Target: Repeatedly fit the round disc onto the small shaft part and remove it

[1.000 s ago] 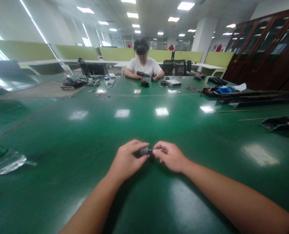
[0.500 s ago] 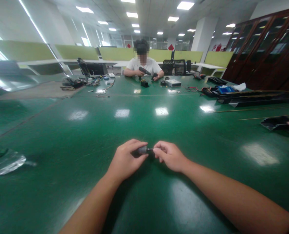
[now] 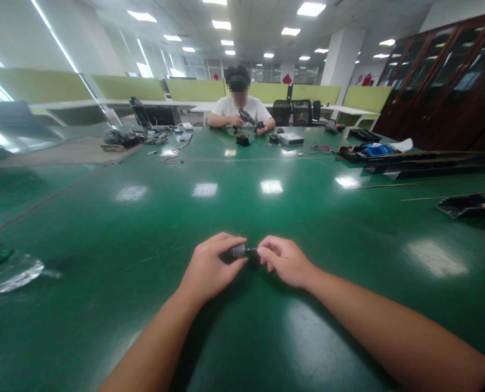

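My left hand point(image 3: 212, 268) half-curled round a grey cylinder point(image 3: 238, 251), too blurred to read, right hand point(image 3: 286, 262) pinching its shaft point(image 3: 251, 250)

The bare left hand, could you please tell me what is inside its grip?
Inside the left hand sits a grey cylindrical piece, with a thin dark shaft extending to the right hand. The piece's other end is covered by the left hand.

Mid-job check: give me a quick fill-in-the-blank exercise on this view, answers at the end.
1. The left hand and right hand are above a ____ tabletop.
2. From the cylinder, a thin rod points toward the ____ hand.
3. The person opposite wears a ____ shirt.

green; right; white
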A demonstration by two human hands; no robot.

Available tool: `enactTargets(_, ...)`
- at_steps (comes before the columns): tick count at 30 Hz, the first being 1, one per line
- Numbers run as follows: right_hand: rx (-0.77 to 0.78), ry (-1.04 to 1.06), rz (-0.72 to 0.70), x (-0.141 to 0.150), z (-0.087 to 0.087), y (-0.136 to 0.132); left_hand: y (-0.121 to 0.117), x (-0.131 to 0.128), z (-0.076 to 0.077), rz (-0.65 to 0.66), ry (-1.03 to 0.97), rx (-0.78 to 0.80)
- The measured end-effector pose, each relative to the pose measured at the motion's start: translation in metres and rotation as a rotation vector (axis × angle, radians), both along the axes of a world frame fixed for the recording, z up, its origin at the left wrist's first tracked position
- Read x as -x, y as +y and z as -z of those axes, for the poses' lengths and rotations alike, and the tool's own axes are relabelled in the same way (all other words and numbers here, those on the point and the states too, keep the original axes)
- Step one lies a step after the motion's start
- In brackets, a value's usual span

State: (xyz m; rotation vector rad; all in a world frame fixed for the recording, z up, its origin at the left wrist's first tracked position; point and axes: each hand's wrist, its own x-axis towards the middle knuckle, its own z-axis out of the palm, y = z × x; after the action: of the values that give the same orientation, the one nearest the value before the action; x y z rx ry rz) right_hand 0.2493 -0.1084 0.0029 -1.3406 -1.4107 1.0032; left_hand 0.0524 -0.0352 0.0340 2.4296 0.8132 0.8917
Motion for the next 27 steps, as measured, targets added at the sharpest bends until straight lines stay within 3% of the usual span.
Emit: enactTargets(27,0.017,0.038,0.047,-0.0002,-0.0019,0.0008,0.0057,0.0058,-0.0026,-0.014,0.02,-0.016)
